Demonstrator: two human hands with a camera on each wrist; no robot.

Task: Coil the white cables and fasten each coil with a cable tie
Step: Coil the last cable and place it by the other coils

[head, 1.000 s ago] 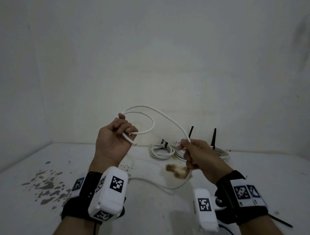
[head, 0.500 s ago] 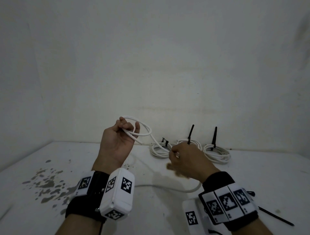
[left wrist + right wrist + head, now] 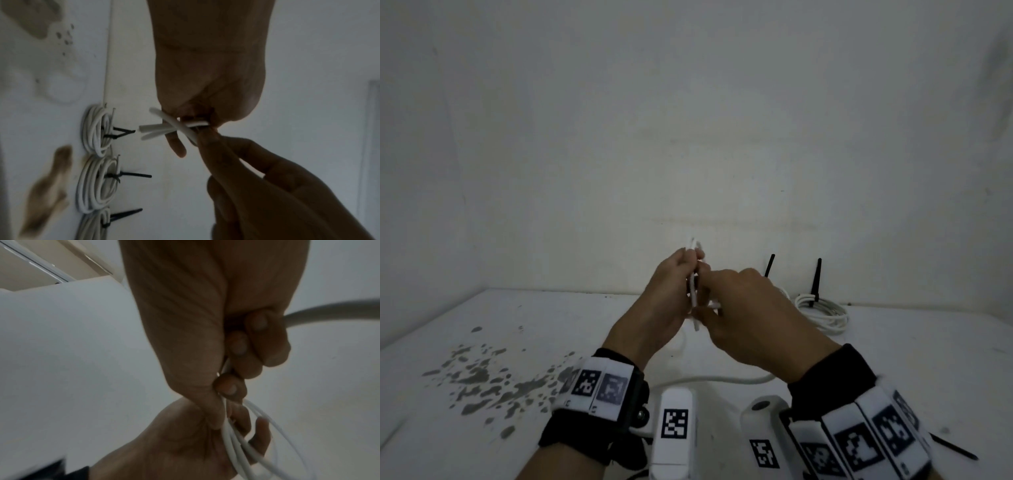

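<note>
My left hand (image 3: 681, 274) is raised above the table and grips several loops of the white cable (image 3: 693, 294) in its fingers. My right hand (image 3: 714, 294) has closed in against it and pinches the same cable at the coil. In the left wrist view the cable loops (image 3: 164, 128) cross where the fingers of both hands meet. In the right wrist view the coil (image 3: 234, 443) lies in the left hand's palm (image 3: 180, 443), and a slack run of cable (image 3: 329, 309) leaves my right hand (image 3: 236, 369). More slack (image 3: 722, 378) trails on the table (image 3: 482, 428) below the hands.
Three finished coils (image 3: 96, 129) (image 3: 96, 183) (image 3: 92, 227) with black cable ties lie along the back wall; one coil (image 3: 822, 311) shows in the head view. A loose black cable tie (image 3: 955, 448) lies at the near right. Dark stains (image 3: 479, 373) mark the table's left side.
My right hand has moved left and up to meet my left hand, bringing the cable with it. The wide loop between the hands has closed into a tight coil.
</note>
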